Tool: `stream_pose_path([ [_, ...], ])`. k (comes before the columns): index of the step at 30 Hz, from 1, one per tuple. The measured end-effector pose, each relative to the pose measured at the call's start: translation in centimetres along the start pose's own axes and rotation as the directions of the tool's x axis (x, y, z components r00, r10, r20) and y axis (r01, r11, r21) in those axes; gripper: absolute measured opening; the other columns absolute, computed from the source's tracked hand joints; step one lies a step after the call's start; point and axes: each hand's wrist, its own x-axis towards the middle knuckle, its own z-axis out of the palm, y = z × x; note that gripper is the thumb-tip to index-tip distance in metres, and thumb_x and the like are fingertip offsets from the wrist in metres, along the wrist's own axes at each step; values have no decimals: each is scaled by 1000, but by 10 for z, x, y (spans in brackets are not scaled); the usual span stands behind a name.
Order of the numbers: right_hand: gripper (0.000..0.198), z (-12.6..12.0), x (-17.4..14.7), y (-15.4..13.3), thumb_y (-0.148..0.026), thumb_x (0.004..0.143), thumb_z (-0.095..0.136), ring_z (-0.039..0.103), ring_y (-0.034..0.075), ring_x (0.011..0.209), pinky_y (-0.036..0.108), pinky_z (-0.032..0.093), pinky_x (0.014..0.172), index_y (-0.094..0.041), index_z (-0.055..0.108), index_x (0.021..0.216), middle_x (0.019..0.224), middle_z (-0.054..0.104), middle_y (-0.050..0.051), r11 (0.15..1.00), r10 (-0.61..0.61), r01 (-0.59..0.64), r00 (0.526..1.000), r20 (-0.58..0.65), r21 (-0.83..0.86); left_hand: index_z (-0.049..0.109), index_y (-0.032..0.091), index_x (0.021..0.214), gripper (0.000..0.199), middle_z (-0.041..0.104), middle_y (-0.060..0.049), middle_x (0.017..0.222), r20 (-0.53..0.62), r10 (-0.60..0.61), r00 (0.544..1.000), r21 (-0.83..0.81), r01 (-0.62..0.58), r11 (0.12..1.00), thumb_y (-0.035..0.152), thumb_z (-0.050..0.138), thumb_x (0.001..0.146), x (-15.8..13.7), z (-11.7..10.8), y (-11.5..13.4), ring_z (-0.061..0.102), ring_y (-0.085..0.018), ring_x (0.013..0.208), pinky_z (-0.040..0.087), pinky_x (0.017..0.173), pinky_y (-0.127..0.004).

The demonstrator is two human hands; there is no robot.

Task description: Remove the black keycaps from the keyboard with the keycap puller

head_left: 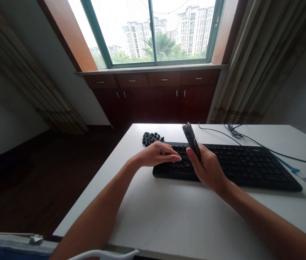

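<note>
The black keyboard (239, 162) lies on the white bench (164, 206), its long side running from nine to about four o'clock, with outlined squares showing in the rows at its nine o'clock end. Over that end is the left hand (155, 154), thumb and forefinger drawn narrow; I cannot tell whether they pinch anything small or touch the keys. Just toward three o'clock from it, the right hand (209, 166) is wrapped around a dark handheld tool (191, 135), fingers closed on its lower part, its metallic tip leaning up toward eleven o'clock (a thin bright line runs beside its shaft). At about ten o'clock from the keyboard, near its far corner, sits a heap of small black pieces (151, 138), keycaps by the look of them. A thin black cable (235, 131) is bunched at twelve o'clock, one strand trailing toward three. By the three o'clock end lies a slim blue tool (295, 169) with a pale tip. Farther out, toward eleven o'clock, red-brown cabinets (153, 101) stand beneath a green-framed window (154, 36).
</note>
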Motion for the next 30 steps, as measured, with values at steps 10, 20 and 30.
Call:
stream_pose_path([
  [10, 39, -4, 7, 4, -54, 104, 45, 45, 15, 63, 31, 37, 59, -21, 54, 85, 72, 51, -1, 941, 242, -162, 935, -258, 297, 80, 22, 110, 38, 78, -6, 100, -776, -80, 626, 197, 360, 912, 52, 65, 92, -18, -48, -52, 70, -19, 80, 53, 72, -27],
  [20, 43, 1, 3, 4, -58, 102, 46, 43, 14, 62, 32, 36, 58, -21, 55, 83, 70, 50, -1, 919, 274, -214, 950, -147, 331, 81, 24, 100, 31, 80, -3, 96, -814, -26, 580, 335, 505, 795, 48, 64, 91, -18, -41, -78, 72, -21, 83, 53, 76, -27],
  [30, 45, 2, 5, 8, -62, 100, 47, 44, 14, 61, 31, 36, 58, -21, 57, 83, 71, 52, -1, 869, 345, -277, 933, -101, 409, 78, 22, 111, 42, 78, -9, 92, -924, -216, 317, 100, 742, 662, 52, 56, 93, -36, -62, -109, 72, -28, 85, 53, 76, -34],
])
